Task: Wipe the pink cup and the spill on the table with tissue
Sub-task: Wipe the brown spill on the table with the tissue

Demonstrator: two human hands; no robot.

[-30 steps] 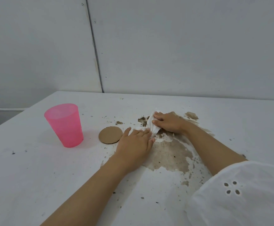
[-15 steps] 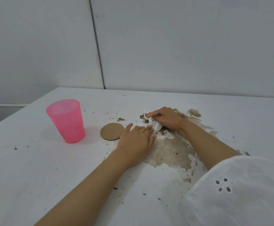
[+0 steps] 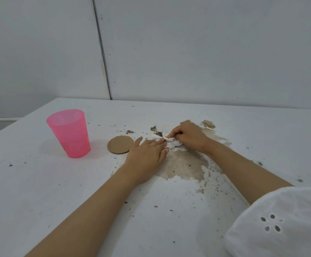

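Note:
A translucent pink cup [image 3: 69,133] stands upright on the white table [image 3: 39,182], left of centre. A brown spill [image 3: 185,166] with dark specks spreads over the table's middle. A crumpled white tissue [image 3: 173,143] lies at the spill's far edge. My right hand [image 3: 189,135] pinches the tissue from the right, fingers closed on it. Flat on the table, my left hand [image 3: 147,154] has its fingertips pressing the tissue's left side.
A round brown cardboard coaster [image 3: 121,145] lies between the cup and my left hand. Dark crumbs and splashes dot the table around the spill. A grey panelled wall [image 3: 188,52] rises behind the table; the table's left edge [image 3: 12,125] drops off beyond the cup.
My right hand has drawn the tissue lower onto the table and bunched it smaller. My left hand has stayed flat beside it. The cup and coaster have not moved.

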